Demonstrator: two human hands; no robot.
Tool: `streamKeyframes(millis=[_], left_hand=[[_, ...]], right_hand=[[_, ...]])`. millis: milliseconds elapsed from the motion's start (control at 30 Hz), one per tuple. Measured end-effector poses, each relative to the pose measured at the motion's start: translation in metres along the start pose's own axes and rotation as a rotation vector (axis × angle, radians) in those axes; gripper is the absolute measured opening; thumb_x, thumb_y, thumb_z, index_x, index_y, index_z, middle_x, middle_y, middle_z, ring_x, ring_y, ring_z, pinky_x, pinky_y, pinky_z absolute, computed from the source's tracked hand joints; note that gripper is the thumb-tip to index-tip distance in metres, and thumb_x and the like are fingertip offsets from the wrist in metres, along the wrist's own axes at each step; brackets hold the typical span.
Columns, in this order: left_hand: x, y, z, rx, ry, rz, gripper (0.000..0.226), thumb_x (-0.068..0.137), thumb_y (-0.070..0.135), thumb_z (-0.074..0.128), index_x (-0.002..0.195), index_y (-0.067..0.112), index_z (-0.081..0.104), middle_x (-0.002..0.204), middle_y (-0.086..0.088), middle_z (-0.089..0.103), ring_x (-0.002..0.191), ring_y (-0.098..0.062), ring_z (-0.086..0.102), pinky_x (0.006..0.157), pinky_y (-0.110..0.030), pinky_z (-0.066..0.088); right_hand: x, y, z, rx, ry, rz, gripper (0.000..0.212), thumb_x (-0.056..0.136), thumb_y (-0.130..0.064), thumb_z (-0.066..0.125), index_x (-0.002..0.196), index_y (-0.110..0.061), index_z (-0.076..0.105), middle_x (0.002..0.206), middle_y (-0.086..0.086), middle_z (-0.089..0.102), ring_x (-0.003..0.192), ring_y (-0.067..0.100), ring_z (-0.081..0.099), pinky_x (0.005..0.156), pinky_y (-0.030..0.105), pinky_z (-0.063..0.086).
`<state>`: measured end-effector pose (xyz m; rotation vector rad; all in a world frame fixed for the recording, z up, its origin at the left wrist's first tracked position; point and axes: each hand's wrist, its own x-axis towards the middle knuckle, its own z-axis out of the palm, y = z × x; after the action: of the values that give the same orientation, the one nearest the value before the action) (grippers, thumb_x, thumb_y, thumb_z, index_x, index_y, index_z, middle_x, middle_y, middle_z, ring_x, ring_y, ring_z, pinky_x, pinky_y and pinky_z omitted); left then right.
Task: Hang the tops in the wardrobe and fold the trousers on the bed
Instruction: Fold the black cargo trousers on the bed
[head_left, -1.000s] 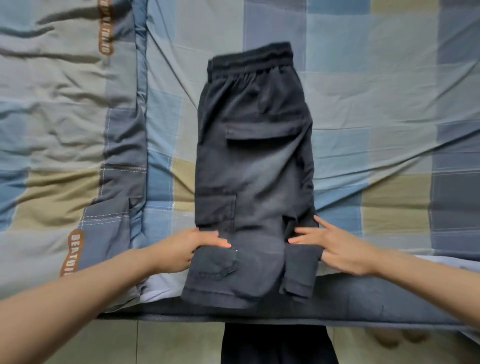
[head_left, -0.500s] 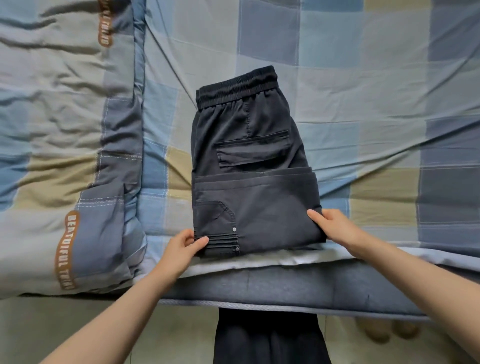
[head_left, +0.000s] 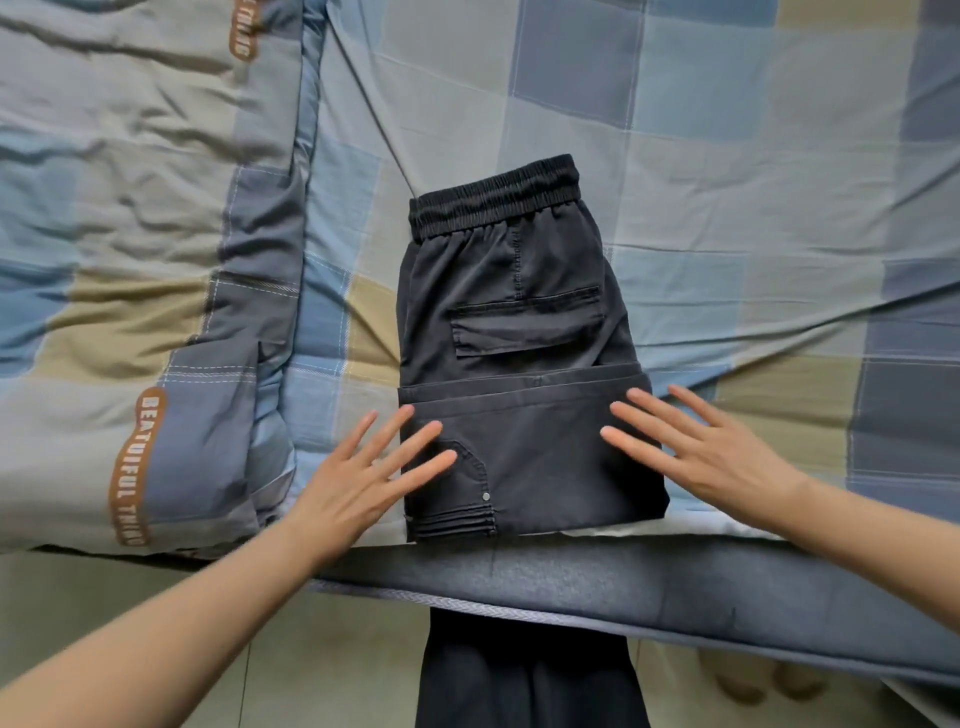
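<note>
Dark grey cargo trousers (head_left: 519, 322) lie folded on the bed near its front edge, elastic waistband at the far end and the leg part doubled up over the lower half. My left hand (head_left: 358, 483) lies flat with spread fingers, its fingertips on the left edge of the folded part. On the right edge of that fold my right hand (head_left: 706, 447) rests flat, fingers straight and spread. Neither hand grips the cloth.
The bed (head_left: 753, 182) carries a blue, grey and tan checked sheet. A bunched quilt (head_left: 130, 260) with brown lettering lies at the left. The mattress edge (head_left: 623, 577) runs below the trousers, with floor (head_left: 322, 670) beneath it.
The trouser legs were folded up over the upper part. Both hands let go of the hem and now lie flat on the fold with spread fingers.
</note>
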<state>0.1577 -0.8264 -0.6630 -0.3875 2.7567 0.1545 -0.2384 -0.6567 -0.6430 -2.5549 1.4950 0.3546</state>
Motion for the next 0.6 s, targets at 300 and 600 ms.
streamKeyframes(millis=[300,600], left_hand=[[0.07,-0.047,0.016,0.279,-0.049,0.392,0.084,0.083,0.007,0.046,0.156,0.032,0.012,0.163,-0.001,0.008,0.148,-0.032,0.01,0.119,-0.05,0.008],[0.053,-0.027,-0.018,-0.105,-0.192,0.247,0.071,0.088,0.004,0.035,0.149,0.038,0.029,0.159,0.007,0.027,0.148,-0.022,0.017,0.12,-0.046,0.005]], right_hand=[[0.066,0.042,0.037,-0.195,-0.157,-0.287,0.067,0.088,-0.008,0.032,0.152,-0.024,0.021,0.155,0.001,0.03,0.141,0.037,0.029,0.116,0.053,0.02],[0.05,0.032,-0.011,0.399,-0.357,-0.1,0.075,0.08,-0.011,0.035,0.149,-0.039,0.023,0.156,-0.016,0.023,0.148,0.017,0.01,0.119,0.036,0.006]])
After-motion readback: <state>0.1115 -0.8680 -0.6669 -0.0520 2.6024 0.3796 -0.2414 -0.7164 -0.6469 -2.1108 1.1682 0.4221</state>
